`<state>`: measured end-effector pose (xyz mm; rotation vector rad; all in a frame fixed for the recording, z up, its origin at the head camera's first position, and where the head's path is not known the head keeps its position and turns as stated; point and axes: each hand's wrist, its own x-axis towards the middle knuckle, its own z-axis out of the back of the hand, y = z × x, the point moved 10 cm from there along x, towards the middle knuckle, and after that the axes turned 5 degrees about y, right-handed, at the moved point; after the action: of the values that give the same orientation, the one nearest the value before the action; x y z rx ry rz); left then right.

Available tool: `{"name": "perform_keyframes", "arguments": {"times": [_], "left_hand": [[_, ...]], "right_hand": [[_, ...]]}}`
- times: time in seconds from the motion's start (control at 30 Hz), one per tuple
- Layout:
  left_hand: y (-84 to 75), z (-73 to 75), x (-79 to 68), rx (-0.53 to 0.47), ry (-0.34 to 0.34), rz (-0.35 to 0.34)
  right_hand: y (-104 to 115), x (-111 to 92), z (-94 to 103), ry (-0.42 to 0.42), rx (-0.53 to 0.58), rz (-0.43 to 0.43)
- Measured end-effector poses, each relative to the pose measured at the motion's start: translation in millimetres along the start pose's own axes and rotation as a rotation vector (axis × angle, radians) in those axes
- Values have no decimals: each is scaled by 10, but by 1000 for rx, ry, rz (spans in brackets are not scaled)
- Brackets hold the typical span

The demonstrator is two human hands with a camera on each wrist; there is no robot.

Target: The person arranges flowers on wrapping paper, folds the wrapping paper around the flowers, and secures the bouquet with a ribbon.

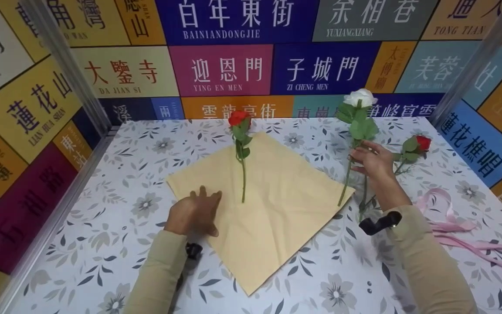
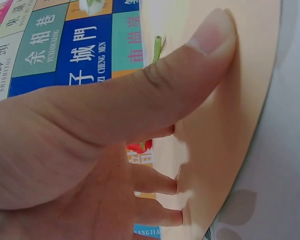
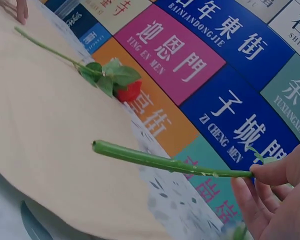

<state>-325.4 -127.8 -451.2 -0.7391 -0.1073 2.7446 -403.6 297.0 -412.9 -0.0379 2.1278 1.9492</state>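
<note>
My right hand (image 1: 375,161) pinches the stem of a white rose (image 1: 360,99), held raised at the right corner of a tan sheet of wrapping paper (image 1: 273,218). In the right wrist view the cut end of its green stem (image 3: 140,158) points left over the paper. My left hand (image 1: 194,211) rests on the paper's left part with fingers spread; its thumb (image 2: 210,37) touches the sheet in the left wrist view. A red rose (image 1: 239,118) lies on the paper's upper middle, bloom past the top edge, stem toward me.
Another red rose (image 1: 421,143) lies on the table right of my right hand, with thin greenery partly behind the wrist. Pink ribbon (image 1: 451,226) lies loosely to the right. The floral tablecloth (image 1: 124,226) meets a lettered wall (image 1: 225,69) at the back.
</note>
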Motion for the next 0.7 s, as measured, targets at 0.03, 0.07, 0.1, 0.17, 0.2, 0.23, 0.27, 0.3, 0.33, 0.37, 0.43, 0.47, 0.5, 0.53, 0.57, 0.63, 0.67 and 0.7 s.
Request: {"name": "perform_keyframes", "arguments": {"times": [0.03,0.07,0.1,0.17,0.2,0.23,0.27,0.3,0.33,0.37,0.43,0.47,0.5,0.53,0.57,0.63,0.67,0.7], "left_hand": [[7,1,5,1,2,7],[12,3,11,1,1,11],[14,4,14,4,0,13],[17,0,22,10,4,18],[13,2,21,17,3,17],[10,3,22,23,1,17],[7,4,21,26,-1,16],[5,-1,20,25,0,18],[4,-5,20,27,1,20],[3,-7,21,24,-1,22],[2,-15,22,15,0,26],[3,-20,26,11,1,29],[3,-25,27,11,3,31],[6,-27,30,8,4,35],[8,-30,31,5,6,38],[12,-29,30,17,3,40],[15,-26,27,23,0,42],[17,-23,21,25,-4,43]], "right_hand": [[-2,1,-50,15,-2,6],[-7,7,-98,22,-10,10],[-11,12,-150,29,-19,16],[-33,28,-252,36,-34,17],[-48,37,-307,42,-34,14],[-66,46,-363,50,-36,7],[-85,55,-417,55,-43,0],[-104,62,-473,65,-47,-9],[-127,72,-525,76,-45,-21],[-148,78,-579,86,-47,-33],[-192,92,-684,114,-56,-61],[-211,101,-736,128,-57,-73],[-231,108,-790,144,-56,-85],[-250,117,-843,155,-52,-95],[-267,126,-895,163,-51,-101],[-302,148,-994,174,-45,-106],[-319,159,-1040,172,-35,-105],[-338,169,-1085,169,-28,-105]]}}
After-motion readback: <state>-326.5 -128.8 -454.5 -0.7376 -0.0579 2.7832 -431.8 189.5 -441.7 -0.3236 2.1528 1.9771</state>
